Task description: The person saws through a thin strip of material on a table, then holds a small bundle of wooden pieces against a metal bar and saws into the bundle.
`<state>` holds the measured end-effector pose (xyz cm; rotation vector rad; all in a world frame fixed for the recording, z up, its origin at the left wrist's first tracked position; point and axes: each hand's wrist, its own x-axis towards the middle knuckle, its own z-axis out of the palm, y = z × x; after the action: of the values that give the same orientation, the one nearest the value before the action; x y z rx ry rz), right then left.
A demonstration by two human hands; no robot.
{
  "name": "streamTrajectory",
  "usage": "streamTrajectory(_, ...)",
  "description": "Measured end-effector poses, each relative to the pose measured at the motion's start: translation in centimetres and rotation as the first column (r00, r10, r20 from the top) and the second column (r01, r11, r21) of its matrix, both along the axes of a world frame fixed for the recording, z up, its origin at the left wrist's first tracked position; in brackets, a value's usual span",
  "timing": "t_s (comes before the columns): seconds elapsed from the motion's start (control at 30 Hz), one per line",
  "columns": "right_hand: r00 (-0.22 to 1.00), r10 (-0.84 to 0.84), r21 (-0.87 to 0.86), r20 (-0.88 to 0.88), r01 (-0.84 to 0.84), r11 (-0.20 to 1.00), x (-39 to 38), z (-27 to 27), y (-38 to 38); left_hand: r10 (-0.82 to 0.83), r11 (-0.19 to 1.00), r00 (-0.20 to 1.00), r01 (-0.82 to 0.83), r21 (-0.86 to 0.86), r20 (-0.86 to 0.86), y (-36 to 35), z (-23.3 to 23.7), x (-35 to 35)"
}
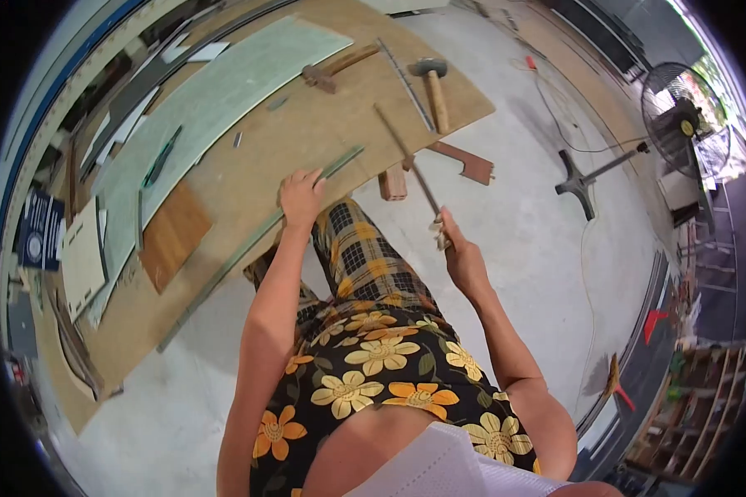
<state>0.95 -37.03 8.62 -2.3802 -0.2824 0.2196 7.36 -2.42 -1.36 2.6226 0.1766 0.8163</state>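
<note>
My left hand (301, 199) is closed on a long greenish strip (253, 240), which lies along the near edge of the brown board (249, 166). My right hand (462, 253) grips one end of a long, thin brown rod (420, 180), possibly a file. The rod's far end reaches over the board. Close to the rod, a reddish-brown block (393, 185) and a flat notched brown piece (466, 162) sit by the board's edge. A wooden-handled hammer (340, 66), a metal ruler (406, 87) and a dark-headed mallet (437, 95) rest on the board.
A pale green sheet (232, 74) covers the board's far side, with a green-handled tool (162, 157) on it. A wooden panel (174, 236) lies at left. On the floor at right are a dark stand base (584, 184), a fan (684, 120) and a trailing cable (584, 269).
</note>
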Motion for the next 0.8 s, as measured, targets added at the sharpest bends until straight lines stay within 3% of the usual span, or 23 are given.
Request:
streamTrajectory(0.13,0.998,0.044,0.004,0.037,-0.044,0.999,1.9,-1.1,2.1,-0.011,0.998,0.996,0.006,-0.063,-0.085,-0.2,0.4,-0.9)
streamTrajectory(0.43,0.967,0.214,-0.001,0.136,-0.215,0.977,4.9,-4.7,8.1,0.043,0.992,0.996,-0.033,0.125,-0.074,-0.1,1.9,-3.4)
streamTrajectory(0.6,0.958,0.278,-0.104,0.07,-0.271,0.957,4.9,-5.1,10.3,0.108,0.991,0.99,-0.1,0.09,-0.092,2.6,2.6,-8.9)
streamTrajectory(0.8,0.938,0.341,-0.064,0.063,-0.337,0.939,4.6,-5.4,11.5,0.215,0.974,0.973,-0.207,0.092,-0.087,6.5,2.1,-15.6)
